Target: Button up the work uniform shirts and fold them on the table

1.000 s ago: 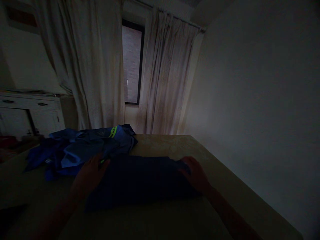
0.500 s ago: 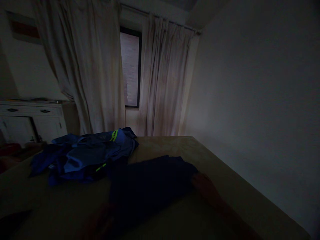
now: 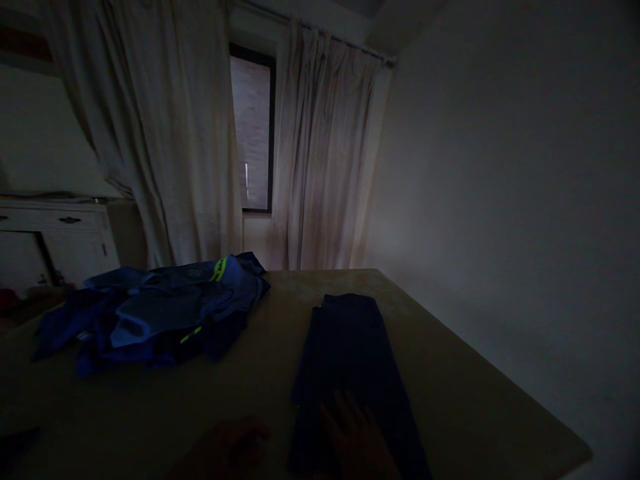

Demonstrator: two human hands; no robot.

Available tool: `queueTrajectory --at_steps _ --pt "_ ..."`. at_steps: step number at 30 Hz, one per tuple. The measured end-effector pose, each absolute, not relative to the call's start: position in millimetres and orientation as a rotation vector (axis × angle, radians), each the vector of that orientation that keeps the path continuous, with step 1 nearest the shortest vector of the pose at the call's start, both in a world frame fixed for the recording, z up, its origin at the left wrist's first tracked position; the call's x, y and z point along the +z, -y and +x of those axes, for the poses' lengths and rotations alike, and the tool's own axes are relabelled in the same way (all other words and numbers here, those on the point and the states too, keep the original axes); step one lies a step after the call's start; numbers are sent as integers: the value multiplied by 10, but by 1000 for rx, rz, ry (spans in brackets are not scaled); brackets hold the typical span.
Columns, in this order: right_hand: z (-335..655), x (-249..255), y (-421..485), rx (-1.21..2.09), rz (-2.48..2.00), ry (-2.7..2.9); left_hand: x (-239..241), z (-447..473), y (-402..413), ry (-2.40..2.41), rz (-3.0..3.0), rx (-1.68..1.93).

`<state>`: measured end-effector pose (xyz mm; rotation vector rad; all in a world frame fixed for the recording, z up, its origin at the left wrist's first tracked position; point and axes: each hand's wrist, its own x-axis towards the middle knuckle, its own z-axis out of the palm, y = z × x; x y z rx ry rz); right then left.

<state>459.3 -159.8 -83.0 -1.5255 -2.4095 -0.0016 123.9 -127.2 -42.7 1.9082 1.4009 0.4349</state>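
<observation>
A dark blue garment [image 3: 350, 347], folded into a long narrow strip, lies on the table and runs from the middle toward me. Its exact kind is hard to make out in the dim light. My right hand [image 3: 357, 433] rests flat on its near part, fingers spread. To the left of the cloth, my left hand [image 3: 230, 443] is over the tabletop, its fingers loosely bent and apart from the garment, with nothing visible in them.
A loose heap of blue clothes [image 3: 165, 307] with bright yellow-green strips lies on the left of the table [image 3: 285, 293]. A dark object [image 3: 17, 440] shows at the left edge. Beyond are curtains [image 3: 325, 153], a window [image 3: 251, 127] and a white cabinet [image 3: 70, 243]; a wall [image 3: 500, 200] stands right.
The garment, which lay crosswise between both hands, is now a narrower strip pointing toward me. My right hand has moved left onto it; my left hand has come away from its edge.
</observation>
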Motion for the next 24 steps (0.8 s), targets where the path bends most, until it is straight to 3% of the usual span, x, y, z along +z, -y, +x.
queueTrajectory --at_steps 3,7,12,17,24 --pt "4517 -900 1377 -23 -1619 2333 -382 1178 1036 -1412 1778 589" --pt "4902 -578 765 -49 -1817 2215 -385 1093 899 -1387 1626 735" --pt "5734 -180 103 -157 -2169 2045 -418 1065 995 -1370 1718 656" --pt "6117 -307 -29 -273 -2219 1873 -542 1036 887 -1451 1751 753" --pt "6139 -616 35 -444 -1975 1803 230 643 245 -2039 2210 933"
